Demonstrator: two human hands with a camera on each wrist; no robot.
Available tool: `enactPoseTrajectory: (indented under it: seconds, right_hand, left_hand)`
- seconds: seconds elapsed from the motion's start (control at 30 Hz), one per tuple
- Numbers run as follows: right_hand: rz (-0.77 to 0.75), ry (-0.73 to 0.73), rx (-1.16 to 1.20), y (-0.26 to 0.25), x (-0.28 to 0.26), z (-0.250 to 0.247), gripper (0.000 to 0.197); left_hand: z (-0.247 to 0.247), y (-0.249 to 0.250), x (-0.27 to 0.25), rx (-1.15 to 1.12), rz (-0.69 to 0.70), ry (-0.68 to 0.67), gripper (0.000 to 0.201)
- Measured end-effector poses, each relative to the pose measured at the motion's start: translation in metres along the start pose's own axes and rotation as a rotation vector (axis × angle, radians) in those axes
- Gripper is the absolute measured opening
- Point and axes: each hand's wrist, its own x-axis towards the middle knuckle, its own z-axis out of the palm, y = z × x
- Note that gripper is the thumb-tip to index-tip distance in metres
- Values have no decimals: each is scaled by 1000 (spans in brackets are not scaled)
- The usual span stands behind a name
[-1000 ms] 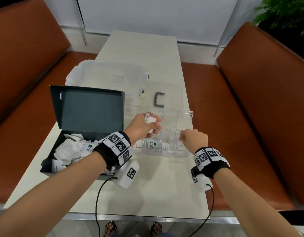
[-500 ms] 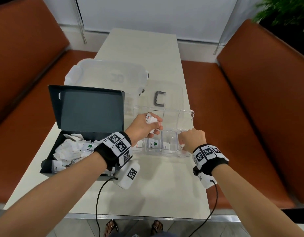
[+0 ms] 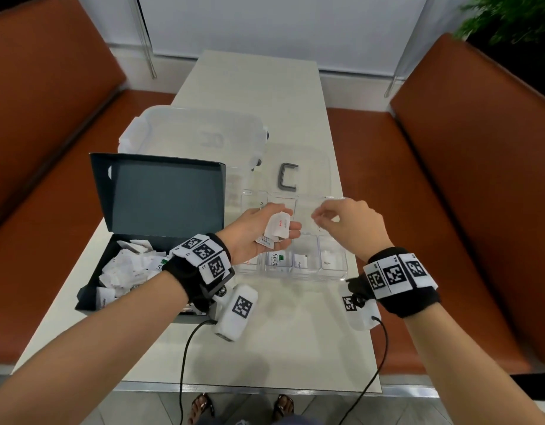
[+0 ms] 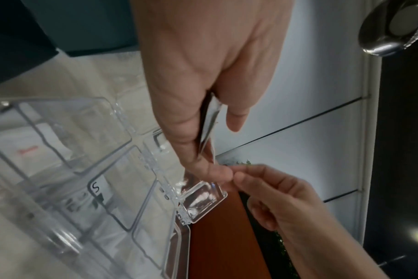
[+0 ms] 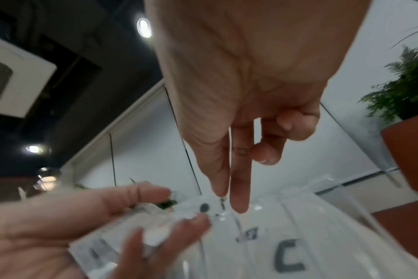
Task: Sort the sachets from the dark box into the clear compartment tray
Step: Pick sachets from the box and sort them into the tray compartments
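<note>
We see the left hand (image 3: 259, 234) over the clear compartment tray (image 3: 338, 271), palm up, fingers curled around a few white sachets (image 3: 276, 230). Their long sides tip up and away from the dark box (image 3: 90, 296), which sits left of the tray. The right hand (image 3: 351, 225) is empty above the tray, fingers loose. We cannot count the sachets, and the words on them are blurry.

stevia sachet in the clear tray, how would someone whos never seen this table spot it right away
Start at the open dark box on the table's left; right beside it sits the clear compartment tray. In the tray's near row, just under the left hand, lies the stevia sachet. It alone there shows a green square and large lettering beginning "Stev"; its neighbours are white with small print.
</note>
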Motion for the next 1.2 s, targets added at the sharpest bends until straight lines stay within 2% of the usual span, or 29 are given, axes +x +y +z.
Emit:
enactPoseTrajectory:
  seconds: [0.1,0.27,0.4,0.67,0.77,0.93,1.1,1.2]
  right_hand:
    - [-59,28,129,-21,-2,-4,12]
    - [-69,-61,221,-35,-1,3,26]
    - [-54,-41,337,-37,0,7,19]
    - [35,29,598,-48,6,4,5]
    - [56,34,635,-55,12,11,7]
    - [69,-44,521,-73,22,49,10]
    - [70,-208,199,-90,27,92,20]
    - [49,-235,-5,-97,25,107,25]
  left_hand:
    - [2,1,-3,-70,-17,-56,27]
    - [2,0,-8,-41,71,-79,36]
    - [0,0,-14,50,150,-75,31]
    - [-15,3,-24,119,202,80,27]
    - [-28,8,-28,133,218,160,25]
    - [-52,11,-35,114,216,245,22]
    - [-64,9,-44,101,217,259,23]
    - [-68,8,-49,86,215,268,24]
